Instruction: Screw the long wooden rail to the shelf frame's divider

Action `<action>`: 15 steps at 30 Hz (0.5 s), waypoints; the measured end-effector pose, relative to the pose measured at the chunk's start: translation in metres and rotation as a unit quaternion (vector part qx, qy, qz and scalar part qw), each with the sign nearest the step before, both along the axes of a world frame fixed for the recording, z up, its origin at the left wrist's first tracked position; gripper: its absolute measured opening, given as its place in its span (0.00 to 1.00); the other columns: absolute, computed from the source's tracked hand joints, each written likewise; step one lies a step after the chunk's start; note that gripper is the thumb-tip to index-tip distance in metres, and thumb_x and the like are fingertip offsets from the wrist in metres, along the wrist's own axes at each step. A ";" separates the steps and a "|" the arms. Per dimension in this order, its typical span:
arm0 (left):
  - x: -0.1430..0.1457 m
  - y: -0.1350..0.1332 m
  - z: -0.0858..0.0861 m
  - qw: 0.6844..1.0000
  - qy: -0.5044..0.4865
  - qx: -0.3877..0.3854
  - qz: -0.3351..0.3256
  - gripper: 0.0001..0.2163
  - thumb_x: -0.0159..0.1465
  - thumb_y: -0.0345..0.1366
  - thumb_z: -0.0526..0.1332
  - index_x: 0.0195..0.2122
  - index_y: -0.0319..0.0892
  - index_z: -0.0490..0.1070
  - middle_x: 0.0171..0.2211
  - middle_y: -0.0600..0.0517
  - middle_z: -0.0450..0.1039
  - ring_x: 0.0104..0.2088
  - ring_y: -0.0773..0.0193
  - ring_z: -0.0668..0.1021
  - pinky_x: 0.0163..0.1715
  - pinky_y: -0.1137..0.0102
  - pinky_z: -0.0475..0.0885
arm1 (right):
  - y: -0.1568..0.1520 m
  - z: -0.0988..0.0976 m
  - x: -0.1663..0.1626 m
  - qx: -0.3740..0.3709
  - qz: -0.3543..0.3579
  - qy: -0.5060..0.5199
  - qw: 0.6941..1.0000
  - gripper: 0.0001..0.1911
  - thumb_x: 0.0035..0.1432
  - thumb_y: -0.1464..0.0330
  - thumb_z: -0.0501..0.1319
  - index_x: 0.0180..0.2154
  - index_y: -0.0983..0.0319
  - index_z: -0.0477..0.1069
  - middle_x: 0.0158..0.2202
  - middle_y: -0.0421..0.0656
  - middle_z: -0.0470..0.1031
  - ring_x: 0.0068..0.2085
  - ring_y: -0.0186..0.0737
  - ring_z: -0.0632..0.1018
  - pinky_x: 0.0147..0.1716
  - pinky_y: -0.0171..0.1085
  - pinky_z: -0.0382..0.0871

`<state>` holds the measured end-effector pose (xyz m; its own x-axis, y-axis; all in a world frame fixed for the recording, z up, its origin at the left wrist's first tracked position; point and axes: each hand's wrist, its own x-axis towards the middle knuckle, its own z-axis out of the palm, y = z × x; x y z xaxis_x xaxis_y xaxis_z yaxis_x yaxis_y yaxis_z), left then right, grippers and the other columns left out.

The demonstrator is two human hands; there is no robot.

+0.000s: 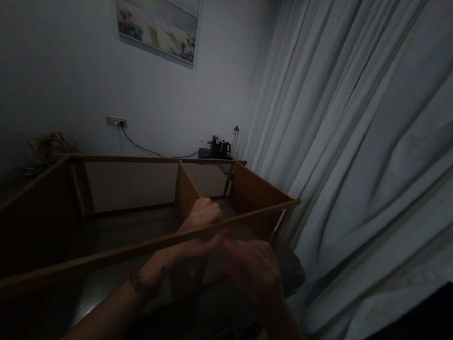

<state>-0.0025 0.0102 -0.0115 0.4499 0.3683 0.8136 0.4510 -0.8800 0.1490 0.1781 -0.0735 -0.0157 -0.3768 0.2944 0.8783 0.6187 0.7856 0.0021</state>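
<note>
A wooden frame fills the lower left of the dim room. Its front rail runs aslant from the bottom left edge up to the corner by the curtain. The left hand is at this rail, right of its middle and in line with the divider that crosses the frame behind it. Its fingers are curled tight, knuckles showing above the rail's upper edge and the heel of the hand below it, so the rail passes through the grip. A bracelet sits on that wrist. The right hand is just beside it, lower and nearer the camera, with its back turned up and a ring on one finger. Its fingertips reach the underside of the rail next to the left hand. Blur and darkness hide whether they grip it or only touch. On the far wall hang a picture and a socket, and a kettle stands in the corner behind the frame.
</note>
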 end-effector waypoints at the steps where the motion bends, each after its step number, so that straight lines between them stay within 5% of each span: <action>1: 0.000 0.001 -0.001 1.000 -0.001 0.002 -0.001 0.06 0.61 0.36 0.51 0.27 0.45 0.56 0.25 0.53 0.62 0.31 0.59 0.66 0.34 0.61 0.62 | 0.000 0.002 -0.002 0.008 -0.008 0.008 1.000 0.09 0.65 0.64 0.61 0.45 0.60 0.72 0.37 0.42 0.81 0.36 0.38 0.79 0.37 0.38 0.66; 6: 0.001 0.001 -0.001 1.000 -0.009 0.012 -0.003 0.06 0.62 0.36 0.52 0.27 0.44 0.57 0.25 0.53 0.63 0.31 0.60 0.66 0.33 0.62 0.62 | 0.001 0.008 -0.018 -0.053 -0.048 0.109 0.991 0.12 0.67 0.69 0.54 0.31 0.60 0.71 0.27 0.40 0.77 0.29 0.37 0.75 0.33 0.39 0.63; 8: 0.001 0.000 0.000 1.000 -0.013 0.018 0.002 0.08 0.63 0.37 0.51 0.27 0.44 0.57 0.24 0.53 0.63 0.31 0.60 0.66 0.34 0.62 0.62 | 0.001 0.007 -0.023 -0.145 0.003 0.191 0.971 0.11 0.68 0.69 0.51 0.38 0.59 0.72 0.26 0.39 0.75 0.28 0.36 0.75 0.31 0.36 0.66; 11: 0.002 0.000 0.001 1.000 -0.007 0.016 0.007 0.09 0.65 0.38 0.50 0.27 0.44 0.58 0.25 0.53 0.63 0.31 0.59 0.67 0.34 0.61 0.62 | 0.002 0.002 -0.026 -0.294 0.096 0.304 0.901 0.15 0.69 0.67 0.50 0.55 0.58 0.63 0.27 0.37 0.76 0.27 0.34 0.77 0.28 0.33 0.70; 13: 0.002 0.001 0.000 1.000 -0.005 0.014 0.003 0.09 0.65 0.38 0.50 0.27 0.44 0.58 0.25 0.53 0.63 0.31 0.59 0.67 0.34 0.62 0.62 | 0.002 -0.002 -0.025 -0.350 0.125 0.313 0.874 0.14 0.69 0.66 0.51 0.54 0.58 0.64 0.28 0.37 0.77 0.27 0.34 0.77 0.28 0.32 0.71; 15: 0.002 0.002 -0.001 1.000 -0.009 0.015 0.001 0.09 0.64 0.38 0.51 0.27 0.44 0.58 0.24 0.53 0.63 0.31 0.60 0.66 0.33 0.62 0.62 | 0.001 -0.004 -0.023 -0.349 0.120 0.280 0.886 0.11 0.68 0.67 0.52 0.48 0.58 0.69 0.30 0.38 0.77 0.30 0.34 0.78 0.29 0.31 0.71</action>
